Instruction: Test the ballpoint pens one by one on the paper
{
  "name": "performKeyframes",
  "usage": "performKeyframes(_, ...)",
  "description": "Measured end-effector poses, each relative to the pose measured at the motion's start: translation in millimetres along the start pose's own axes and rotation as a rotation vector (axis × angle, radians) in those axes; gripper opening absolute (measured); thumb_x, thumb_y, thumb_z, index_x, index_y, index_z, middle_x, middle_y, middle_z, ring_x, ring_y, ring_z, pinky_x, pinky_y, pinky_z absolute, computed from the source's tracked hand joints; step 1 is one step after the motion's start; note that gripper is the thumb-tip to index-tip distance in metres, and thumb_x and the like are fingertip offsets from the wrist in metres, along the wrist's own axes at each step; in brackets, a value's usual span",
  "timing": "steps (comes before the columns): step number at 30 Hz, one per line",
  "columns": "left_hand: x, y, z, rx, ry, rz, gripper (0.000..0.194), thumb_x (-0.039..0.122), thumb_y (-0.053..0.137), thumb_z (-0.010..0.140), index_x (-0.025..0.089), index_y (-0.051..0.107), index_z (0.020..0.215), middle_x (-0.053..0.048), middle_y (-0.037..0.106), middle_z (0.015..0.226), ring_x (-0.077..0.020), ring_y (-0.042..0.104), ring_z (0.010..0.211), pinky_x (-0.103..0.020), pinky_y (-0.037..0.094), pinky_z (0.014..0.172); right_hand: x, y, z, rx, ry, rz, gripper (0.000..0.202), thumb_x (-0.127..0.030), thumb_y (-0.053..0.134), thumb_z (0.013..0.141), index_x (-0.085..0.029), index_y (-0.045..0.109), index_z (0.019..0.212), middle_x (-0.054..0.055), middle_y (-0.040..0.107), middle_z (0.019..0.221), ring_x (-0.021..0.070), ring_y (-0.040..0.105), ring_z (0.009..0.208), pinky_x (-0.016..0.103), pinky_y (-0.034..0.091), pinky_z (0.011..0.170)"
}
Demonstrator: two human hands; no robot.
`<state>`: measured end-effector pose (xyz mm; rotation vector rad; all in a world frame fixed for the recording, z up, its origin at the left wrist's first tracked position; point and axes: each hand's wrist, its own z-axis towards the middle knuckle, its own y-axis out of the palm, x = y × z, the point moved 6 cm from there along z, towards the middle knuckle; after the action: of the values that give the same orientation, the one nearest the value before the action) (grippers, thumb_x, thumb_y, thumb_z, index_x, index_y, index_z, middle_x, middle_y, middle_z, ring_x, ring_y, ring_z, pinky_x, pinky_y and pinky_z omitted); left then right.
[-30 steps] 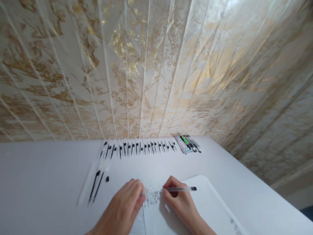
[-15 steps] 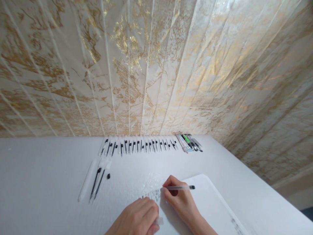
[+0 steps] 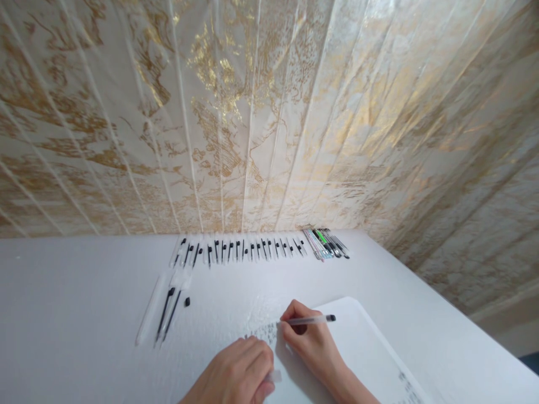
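Observation:
My right hand [image 3: 314, 342] pinches a clear pen with a black end [image 3: 314, 320], its tip end hidden at the fingers over a white sheet [image 3: 357, 342]. Dark writing [image 3: 263, 332] shows on the sheet between my hands. My left hand [image 3: 240, 370] is curled at the sheet's left part, its fingers closed round a small translucent piece [image 3: 275, 376] that sticks out on the right.
Along the back of the white table [image 3: 76, 314] lies a row of pen parts [image 3: 238, 251], with a bundle of pens [image 3: 324, 244] at its right. Two dark refills [image 3: 170, 317], a clear barrel [image 3: 149, 308] and a black cap [image 3: 187, 302] lie left. Behind hangs a gold-patterned curtain [image 3: 227, 140].
Both hands stay in nearly the same place with the same grips. The camera view has shifted very slightly.

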<state>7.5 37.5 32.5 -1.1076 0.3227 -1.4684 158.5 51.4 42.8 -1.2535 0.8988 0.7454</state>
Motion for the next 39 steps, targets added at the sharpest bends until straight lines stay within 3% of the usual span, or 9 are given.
performKeyframes(12, -3.2, -3.8, 2.2, -0.011, -0.05, -0.134, 0.024, 0.031, 0.033, 0.097, 0.022, 0.05, 0.082, -0.003, 0.059, 0.08, -0.0186, 0.051, 0.072, -0.027, 0.037, 0.066, 2.5, -3.2, -1.3, 0.02, 0.007, 0.05, 0.008, -0.018, 0.055, 0.071, -0.017, 0.053, 0.063, -0.005, 0.045, 0.052, 0.0095, 0.037, 0.052, 0.021, 0.029, 0.048)
performKeyframes(16, -9.5, -13.5, 6.3, -0.063, -0.239, -0.286, 0.023, 0.03, 0.037, 0.097, 0.021, 0.05, 0.08, -0.002, 0.058, 0.081, -0.0166, 0.055, 0.077, -0.022, 0.039, 0.069, 6.3, -14.0, 0.5, 0.089, 0.016, 0.133, 0.017, -0.029, 0.057, 0.079, -0.016, 0.058, 0.068, -0.001, 0.052, 0.067, 0.0102, 0.04, 0.055, 0.022, 0.032, 0.051)
performKeyframes(19, -13.6, -20.2, 8.1, -0.091, -0.386, -0.372, 0.025, 0.031, 0.038, 0.097, 0.021, 0.05, 0.077, -0.001, 0.057, 0.078, -0.0154, 0.055, 0.075, -0.022, 0.039, 0.067, 0.7, -15.3, -3.7, 0.032, 0.02, 0.212, 0.024, -0.037, 0.058, 0.083, -0.015, 0.065, 0.078, 0.002, 0.057, 0.076, 0.0103, 0.043, 0.056, 0.023, 0.035, 0.052)
performKeyframes(22, -17.2, -25.4, 8.4, -0.09, -0.52, -0.428, 0.027, 0.033, 0.039, 0.096, 0.019, 0.054, 0.078, -0.001, 0.058, 0.078, -0.0159, 0.055, 0.074, -0.023, 0.039, 0.067, -14.3, -11.2, -14.9, -0.065, 0.027, 0.329, 0.028, -0.044, 0.056, 0.085, -0.017, 0.064, 0.09, 0.0, 0.055, 0.068, 0.0117, 0.047, 0.057, 0.022, 0.038, 0.052)
performKeyframes(26, -17.6, -25.8, 9.3, -0.123, -0.571, -0.474, 0.03, 0.037, 0.04, 0.096, 0.018, 0.057, 0.081, -0.003, 0.059, 0.08, -0.017, 0.055, 0.076, -0.024, 0.038, 0.069, -34.3, -6.3, -26.3, -0.12, 0.021, 0.368, 0.028, -0.047, 0.062, 0.082, -0.02, 0.054, 0.082, 0.0, 0.058, 0.069, 0.0134, 0.053, 0.062, 0.021, 0.039, 0.05)
performKeyframes(30, -17.5, -26.3, 10.1, -0.107, -0.573, -0.496, 0.032, 0.04, 0.041, 0.095, 0.018, 0.057, 0.079, -0.002, 0.058, 0.079, -0.0169, 0.054, 0.075, -0.024, 0.038, 0.068, -35.7, -5.0, -26.8, -0.113, 0.011, 0.306, 0.03, -0.046, 0.061, 0.083, -0.018, 0.055, 0.076, 0.001, 0.057, 0.068, 0.012, 0.049, 0.059, 0.022, 0.04, 0.052)
performKeyframes(33, -18.3, -30.2, 10.4, -0.015, -0.614, -0.594, 0.034, 0.044, 0.044, 0.093, 0.018, 0.058, 0.076, -0.002, 0.059, 0.077, -0.0171, 0.055, 0.076, -0.024, 0.039, 0.071, -35.1, -12.2, -26.0, -0.026, -0.098, 0.26, 0.027, -0.044, 0.06, 0.084, -0.019, 0.058, 0.076, 0.0, 0.054, 0.067, 0.0123, 0.048, 0.059, 0.023, 0.041, 0.054)
performKeyframes(36, -22.6, -30.6, 7.6, 0.096, -0.733, -0.829, 0.035, 0.048, 0.045, 0.093, 0.017, 0.059, 0.089, -0.001, 0.062, 0.067, -0.0166, 0.057, 0.068, -0.026, 0.041, 0.07, -41.5, -22.6, -27.2, 0.085, -0.288, 0.184, 0.019, -0.036, 0.057, 0.088, -0.021, 0.06, 0.077, 0.0, 0.053, 0.066, 0.0137, 0.049, 0.059, 0.024, 0.041, 0.055)
performKeyframes(39, -25.5, -27.9, 5.3, 0.219, -0.813, -1.112, 0.038, 0.051, 0.046, 0.092, 0.016, 0.051, 0.106, -0.003, 0.067, 0.063, -0.018, 0.059, 0.062, -0.028, 0.043, 0.063, -52.6, -19.4, -31.0, 0.047, -0.518, 0.119, 0.013, -0.029, 0.051, 0.092, -0.024, 0.062, 0.089, 0.003, 0.059, 0.069, 0.0161, 0.055, 0.061, 0.026, 0.045, 0.056)
